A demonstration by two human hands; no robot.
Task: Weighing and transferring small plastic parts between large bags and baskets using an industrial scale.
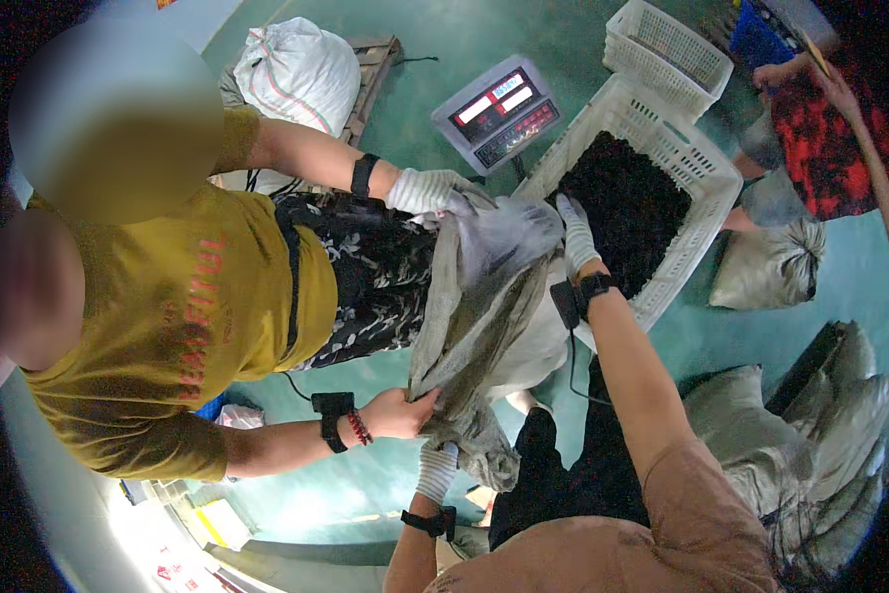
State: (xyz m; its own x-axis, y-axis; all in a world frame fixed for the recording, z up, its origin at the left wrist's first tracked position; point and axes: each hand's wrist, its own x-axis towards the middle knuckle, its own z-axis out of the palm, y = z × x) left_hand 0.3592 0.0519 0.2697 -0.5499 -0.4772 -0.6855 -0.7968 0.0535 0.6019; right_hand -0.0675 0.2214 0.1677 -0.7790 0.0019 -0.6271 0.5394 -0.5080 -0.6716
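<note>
My left hand (438,468), in a white striped glove, is closed on the lower folds of a grey woven sack (440,361). My right hand (576,235), gloved alike, lies with its fingers stretched out at the near side of a white slotted plastic crate (704,156). Its fingertips touch the small black pieces (627,193) heaped in the crate. A clear plastic liner (509,235) spreads from the sack's mouth beside that hand. Across from me, a co-worker's gloved hand (427,190) grips the liner and sack edge; their bare hand (403,412) pinches the sack's other edge.
A digital scale (499,114) stands beyond the crate, near another white basket (667,57). A stuffed white sack (296,79) rests by a wooden pallet (370,74). Filled grey sacks (761,420) lie at right, with a tied one (769,265) near another person in red and black.
</note>
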